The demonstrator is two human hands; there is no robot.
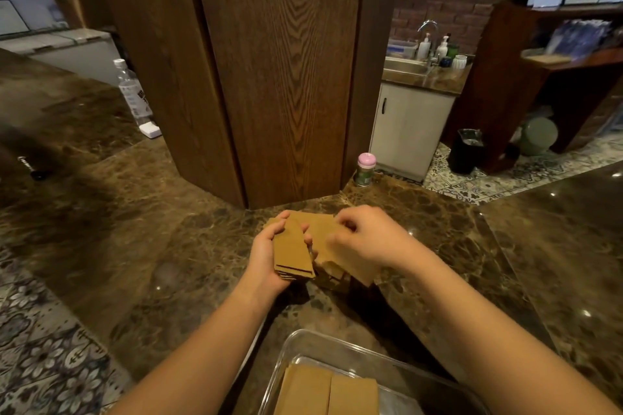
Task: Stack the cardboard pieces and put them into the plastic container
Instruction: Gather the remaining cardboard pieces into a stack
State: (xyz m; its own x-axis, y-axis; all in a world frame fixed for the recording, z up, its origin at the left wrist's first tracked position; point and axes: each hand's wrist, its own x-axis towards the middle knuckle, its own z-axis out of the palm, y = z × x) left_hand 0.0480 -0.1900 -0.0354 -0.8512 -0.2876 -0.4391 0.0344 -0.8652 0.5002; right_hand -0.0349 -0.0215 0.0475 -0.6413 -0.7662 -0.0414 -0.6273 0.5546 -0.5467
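Head view, reading left to right: a water bottle (133, 91) stands far off on the dark marble counter (151, 246) beside the wooden pillar (269, 77), well clear of the work, so I ignore it. My left hand (269, 256) is cupped palm-up with its fingers (281, 227) curled closed around a small stack of cardboard pieces (292, 254); the layered edges show at the near end, and I judge the hand is held that way to act as a tray, keeping the edges squared while more are added. Just beside it, the loose cardboard pile (320, 232) lies on the counter, pieces overlapping at odd angles. My right hand (367, 239) hovers over that pile with fingers (344, 222) bent in a pinch on a single cardboard piece (354, 266), which looks lifted and blurred; how firmly it is gripped I cannot tell for sure. I take it this piece is bound for the stack in the left hand. Nearest me, the clear plastic container (293, 344) sits on the counter edge with two cardboard stacks (325, 394) side by side inside, placed close so each finished stack has a short trip. A pink-capped jar (365, 168) stands by the pillar base, uninvolved
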